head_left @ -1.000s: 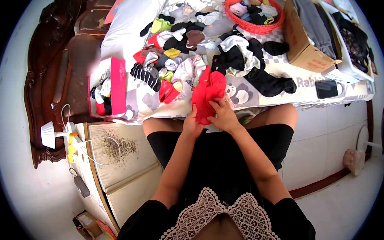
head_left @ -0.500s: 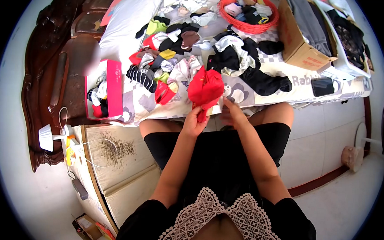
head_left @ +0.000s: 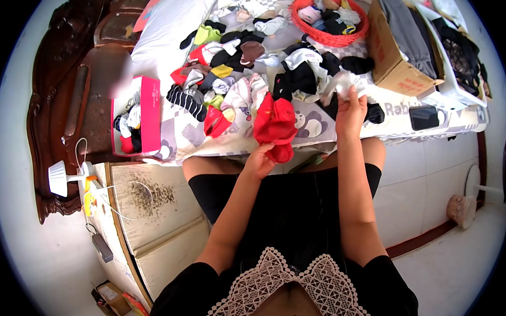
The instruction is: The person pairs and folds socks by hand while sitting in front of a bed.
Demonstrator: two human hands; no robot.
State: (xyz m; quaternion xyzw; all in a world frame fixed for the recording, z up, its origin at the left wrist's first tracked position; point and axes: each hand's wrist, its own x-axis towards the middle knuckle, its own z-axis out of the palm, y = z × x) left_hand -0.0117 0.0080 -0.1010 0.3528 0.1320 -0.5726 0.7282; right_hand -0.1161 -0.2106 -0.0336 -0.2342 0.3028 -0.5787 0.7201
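My left hand point(head_left: 259, 161) pinches the lower edge of a crumpled red cloth piece point(head_left: 275, 122) at the front edge of the bed. Its exact kind does not show. Over the dark pile on the right, my right hand point(head_left: 351, 114) grips a whitish, crumpled, thin piece point(head_left: 343, 85), too blurred to name. Black clothing point(head_left: 303, 79) lies just left of that hand. Beside the red cloth are a black-and-white striped sock point(head_left: 186, 103), a smaller red piece point(head_left: 216, 122) and a pale patterned piece point(head_left: 241, 96).
Many loose socks spread toward the pillow point(head_left: 171, 30). A pink box point(head_left: 150, 118) with socks stands left, a red basket point(head_left: 328, 37) of socks at the back. On the right are a cardboard box point(head_left: 403, 77) of clothes, a white bin point(head_left: 453, 81) and a phone point(head_left: 424, 117).
My right hand has moved right and away from me, from near the red cloth to the dark pile, and now grips the whitish piece. The red cloth hangs looser from my left hand.
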